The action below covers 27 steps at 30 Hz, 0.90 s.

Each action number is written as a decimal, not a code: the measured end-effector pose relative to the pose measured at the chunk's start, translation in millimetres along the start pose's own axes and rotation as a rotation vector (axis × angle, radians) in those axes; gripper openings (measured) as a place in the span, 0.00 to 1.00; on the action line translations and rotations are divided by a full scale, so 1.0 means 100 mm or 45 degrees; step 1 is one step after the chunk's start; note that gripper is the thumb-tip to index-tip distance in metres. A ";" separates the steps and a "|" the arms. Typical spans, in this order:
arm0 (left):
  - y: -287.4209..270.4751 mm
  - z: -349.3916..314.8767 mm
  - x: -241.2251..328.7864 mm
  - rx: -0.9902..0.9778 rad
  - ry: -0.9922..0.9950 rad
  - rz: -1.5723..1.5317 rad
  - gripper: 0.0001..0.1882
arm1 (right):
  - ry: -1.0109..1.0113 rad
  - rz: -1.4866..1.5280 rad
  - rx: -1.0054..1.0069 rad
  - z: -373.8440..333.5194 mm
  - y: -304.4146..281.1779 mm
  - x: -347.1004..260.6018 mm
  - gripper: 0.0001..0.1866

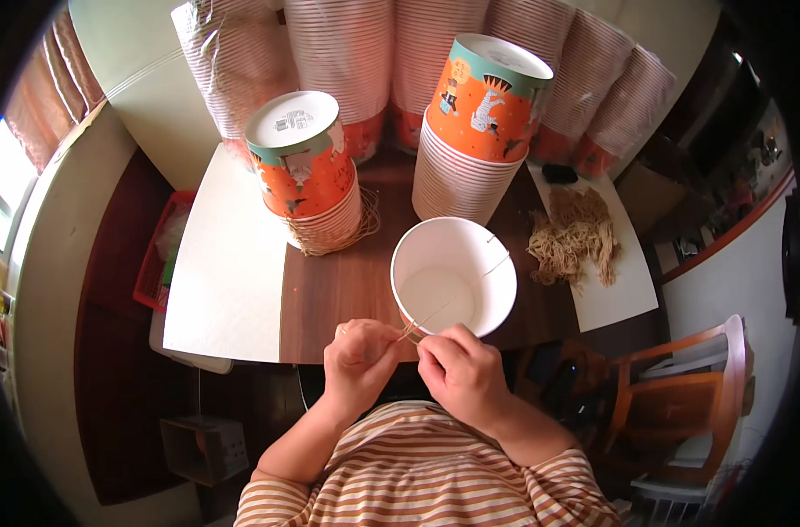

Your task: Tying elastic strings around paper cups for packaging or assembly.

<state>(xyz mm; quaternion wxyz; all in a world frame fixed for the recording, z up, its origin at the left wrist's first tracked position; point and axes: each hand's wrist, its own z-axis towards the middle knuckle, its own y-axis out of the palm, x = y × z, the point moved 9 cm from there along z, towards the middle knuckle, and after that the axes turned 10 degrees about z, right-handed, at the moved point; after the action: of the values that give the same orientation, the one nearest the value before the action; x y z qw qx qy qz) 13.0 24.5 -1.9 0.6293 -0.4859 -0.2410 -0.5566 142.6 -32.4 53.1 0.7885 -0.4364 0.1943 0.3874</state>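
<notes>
At the table's near edge, a large white-lined paper bucket stands with its mouth tilted toward me. Thin tan cord crosses at its near rim between my two hands. My left hand pinches the cord just left of the rim. Close beside it, my right hand has its fingers curled round the cord on the other side. On the bucket's far right wall, a short piece of cord passes through the side. The cord ends inside my fingers are hidden.
An upside-down stack of orange buckets stands at left with cord round its foot; a taller stack is at centre right. A bundle of tan cords lies at right. Plastic-wrapped bucket stacks line the back. A wooden chair is at lower right.
</notes>
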 end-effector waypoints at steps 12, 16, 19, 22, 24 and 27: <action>0.46 -0.34 -0.53 -0.046 -0.804 -1.291 0.03 | -0.057 -0.243 0.193 -0.33 0.27 0.24 0.13; 0.44 -0.36 -0.56 -0.041 -0.879 -1.381 0.03 | -0.009 0.019 0.209 -0.26 0.32 0.31 0.14; 0.40 -0.38 -0.58 -0.034 -0.897 -1.374 0.04 | 0.070 0.323 0.189 -0.25 0.35 0.39 0.11; 0.37 -0.41 -0.61 -0.023 -0.893 -1.354 0.04 | 0.248 0.612 0.142 -0.25 0.41 0.48 0.09; 0.35 -0.42 -0.63 -0.008 -0.895 -1.328 0.04 | 0.374 0.751 0.110 -0.26 0.46 0.54 0.08; 0.32 -0.44 -0.63 0.044 -0.863 -1.309 0.03 | 0.435 0.841 0.054 -0.27 0.54 0.55 0.08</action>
<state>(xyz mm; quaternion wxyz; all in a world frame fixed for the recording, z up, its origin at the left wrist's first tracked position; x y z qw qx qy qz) 15.5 12.0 -84.0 0.1764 -0.4471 -0.6400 -0.5995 135.3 -13.2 -25.8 0.5860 -0.3921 0.4616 0.5383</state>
